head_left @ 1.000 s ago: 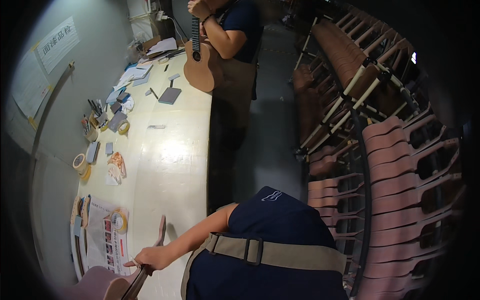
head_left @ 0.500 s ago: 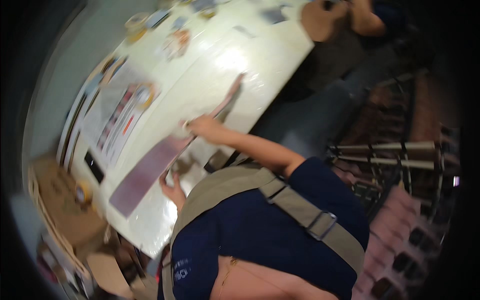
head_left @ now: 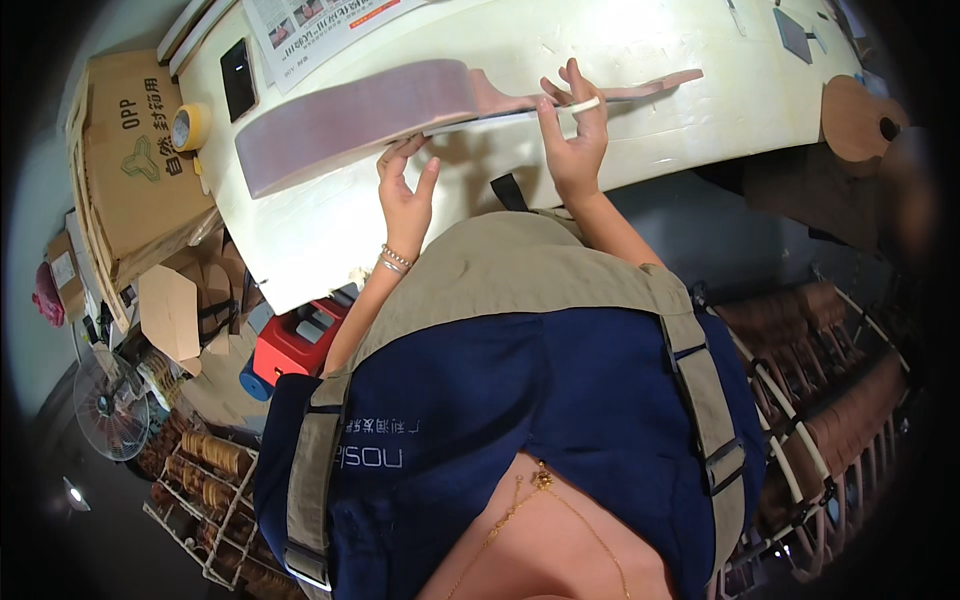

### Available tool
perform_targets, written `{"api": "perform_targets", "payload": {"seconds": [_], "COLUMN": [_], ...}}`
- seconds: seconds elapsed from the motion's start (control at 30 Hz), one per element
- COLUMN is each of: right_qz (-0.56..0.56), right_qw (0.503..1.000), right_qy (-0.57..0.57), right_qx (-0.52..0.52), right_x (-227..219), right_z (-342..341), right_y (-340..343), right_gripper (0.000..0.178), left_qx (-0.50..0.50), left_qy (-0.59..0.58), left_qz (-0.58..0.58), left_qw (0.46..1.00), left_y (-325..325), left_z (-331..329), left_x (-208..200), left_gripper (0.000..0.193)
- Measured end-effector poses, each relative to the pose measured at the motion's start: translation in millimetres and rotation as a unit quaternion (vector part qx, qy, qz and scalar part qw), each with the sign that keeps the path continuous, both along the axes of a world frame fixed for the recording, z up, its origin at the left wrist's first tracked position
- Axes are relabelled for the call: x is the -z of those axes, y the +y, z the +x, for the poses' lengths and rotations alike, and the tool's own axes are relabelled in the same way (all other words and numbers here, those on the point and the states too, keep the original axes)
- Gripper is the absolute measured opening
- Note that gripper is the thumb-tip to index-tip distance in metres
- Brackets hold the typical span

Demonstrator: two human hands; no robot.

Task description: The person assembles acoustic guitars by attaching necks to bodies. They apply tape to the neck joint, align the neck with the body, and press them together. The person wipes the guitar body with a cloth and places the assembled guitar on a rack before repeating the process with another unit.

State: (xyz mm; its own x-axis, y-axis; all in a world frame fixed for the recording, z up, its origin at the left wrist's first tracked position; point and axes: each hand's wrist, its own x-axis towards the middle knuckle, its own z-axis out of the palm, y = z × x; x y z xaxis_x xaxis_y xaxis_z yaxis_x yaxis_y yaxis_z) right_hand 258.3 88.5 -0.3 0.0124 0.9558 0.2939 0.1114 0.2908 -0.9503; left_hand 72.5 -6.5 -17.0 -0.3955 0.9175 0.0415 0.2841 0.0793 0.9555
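Observation:
An unfinished ukulele with purplish-brown sides stands on its edge over the white table, its neck pointing right. At the body's lower edge, my left hand holds it with the fingers against the face side, partly hidden; the thumb stands apart. Beside the neck, my right hand has a short white stick between its thumb and fingers, with the other fingers raised. Whether this hand also touches the neck I cannot tell.
A printed sheet, a black phone and a yellow tape roll lie left, near a cardboard box. The white table edge runs before me. At right, a blurred person is beside a brown instrument body; racks hold more.
My view has swung round, so the ukulele lies nearly level across it. My left hand has come up to the body's edge. My right hand still has the white stick.

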Motion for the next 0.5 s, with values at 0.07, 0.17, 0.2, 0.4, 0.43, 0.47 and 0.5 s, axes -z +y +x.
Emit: {"api": "perform_targets", "payload": {"seconds": [0.07, 0.17, 0.2, 0.4, 0.43, 0.47, 0.5], "right_qz": [0.014, 0.073, 0.068, 0.071, 0.071, 0.075, 0.078], "right_qw": [0.996, 0.984, 0.986, 0.986, 0.987, 0.985, 0.984], "right_qy": [-0.080, -0.158, -0.142, -0.139, -0.135, -0.144, -0.153], "right_qx": [0.024, 0.050, 0.050, 0.051, 0.050, 0.051, 0.052], "right_x": [7, 16, 19, 24, 25, 25, 24], "right_z": [4, 4, 3, 3, 3, 3, 4], "right_y": [3, 11, 13, 12, 12, 12, 12], "right_gripper": [0.050, 0.051, 0.052, 0.051, 0.051, 0.051, 0.051], "left_qx": [0.007, 0.018, 0.029, 0.159, 0.158, 0.171, 0.184], "left_qy": [-0.020, -0.003, 0.020, 0.113, 0.116, 0.131, 0.147], "left_qz": [0.000, 0.009, 0.008, 0.013, 0.040, 0.040, 0.039], "left_qw": [1.000, 1.000, 0.999, 0.981, 0.980, 0.976, 0.971], "left_y": [2, 4, 5, 14, 19, 22, 23], "left_z": [-1, -4, -6, -25, -27, -30, -36], "left_x": [-1, -4, -7, -28, -26, -25, -24], "left_gripper": [0.031, 0.028, 0.027, 0.022, 0.020, 0.019, 0.018]}}
